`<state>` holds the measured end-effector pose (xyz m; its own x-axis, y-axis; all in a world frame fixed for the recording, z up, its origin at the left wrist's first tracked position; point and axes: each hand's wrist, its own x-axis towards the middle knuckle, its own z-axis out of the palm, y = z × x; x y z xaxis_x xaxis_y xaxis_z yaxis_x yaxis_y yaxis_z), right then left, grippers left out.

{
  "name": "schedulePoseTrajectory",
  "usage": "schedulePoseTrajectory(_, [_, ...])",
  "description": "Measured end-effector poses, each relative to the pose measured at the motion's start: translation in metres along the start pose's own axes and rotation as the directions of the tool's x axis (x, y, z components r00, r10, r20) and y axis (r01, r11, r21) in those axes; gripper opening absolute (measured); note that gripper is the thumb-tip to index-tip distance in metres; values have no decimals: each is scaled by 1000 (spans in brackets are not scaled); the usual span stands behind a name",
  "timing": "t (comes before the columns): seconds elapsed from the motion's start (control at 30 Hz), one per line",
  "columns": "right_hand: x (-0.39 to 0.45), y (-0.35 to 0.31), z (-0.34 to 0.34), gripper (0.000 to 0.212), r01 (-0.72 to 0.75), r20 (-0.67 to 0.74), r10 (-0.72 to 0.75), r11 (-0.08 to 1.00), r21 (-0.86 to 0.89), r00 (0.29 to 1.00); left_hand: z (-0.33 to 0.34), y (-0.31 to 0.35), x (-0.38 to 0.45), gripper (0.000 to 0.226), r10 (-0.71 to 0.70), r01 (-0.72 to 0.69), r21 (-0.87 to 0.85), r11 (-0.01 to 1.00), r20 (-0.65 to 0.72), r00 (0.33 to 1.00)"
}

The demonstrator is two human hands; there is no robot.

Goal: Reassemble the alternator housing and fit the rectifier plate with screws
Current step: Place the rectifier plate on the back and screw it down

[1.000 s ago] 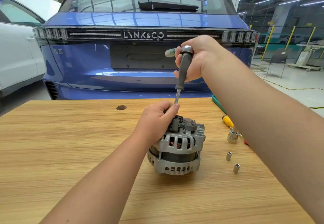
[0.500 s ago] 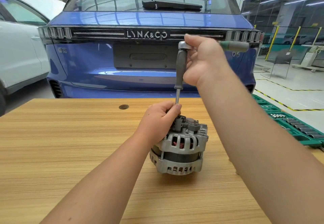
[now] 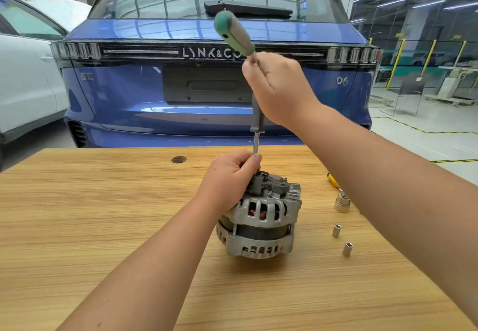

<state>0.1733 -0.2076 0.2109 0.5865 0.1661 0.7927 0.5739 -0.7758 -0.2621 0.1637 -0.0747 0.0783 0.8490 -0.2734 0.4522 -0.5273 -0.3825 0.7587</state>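
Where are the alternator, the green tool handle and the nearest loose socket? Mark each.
alternator (image 3: 261, 227): head view, on its finned metal housing.
green tool handle (image 3: 232, 33): head view, on its grip.
nearest loose socket (image 3: 347, 249): head view, on its side wall.

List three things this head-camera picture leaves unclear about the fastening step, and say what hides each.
1. Head view: the tool tip and the screw it drives, covered by the left hand on the alternator.
2. The ratchet's head, wrapped by the right hand.
3. The yellow-handled tool, mostly behind the right forearm.
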Motion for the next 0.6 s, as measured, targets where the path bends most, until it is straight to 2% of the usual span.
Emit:
schedulePoseTrajectory(0.07, [-3, 2, -2, 38, 18, -58, -16, 1000, 26, 998, 0, 0, 0, 39, 7, -7, 0, 1000, -1, 1000])
schedulePoseTrajectory(0.17, [-7, 8, 1, 30, -23, -157, 46, 989, 143, 986, -1, 0, -1, 39, 14, -14, -12, 1000, 4, 1000])
schedulePoseTrajectory(0.33, [-13, 8, 10, 36, -65, -229, 128, 962, 265, 965, 0, 0, -1, 39, 17, -17, -10, 1000, -2, 1000])
schedulePoseTrajectory(0.47, [-16, 5, 18, 24, -104, -258, 244, 883, 458, 935, 0, -1, -1, 38, 18, -18, -16, 1000, -7, 1000])
schedulePoseTrajectory(0.6, [-18, 5, 21, 20, -104, -277, 281, 850, 517, 919, -1, -1, -1, 38, 21, -21, -9, 1000, -6, 1000])
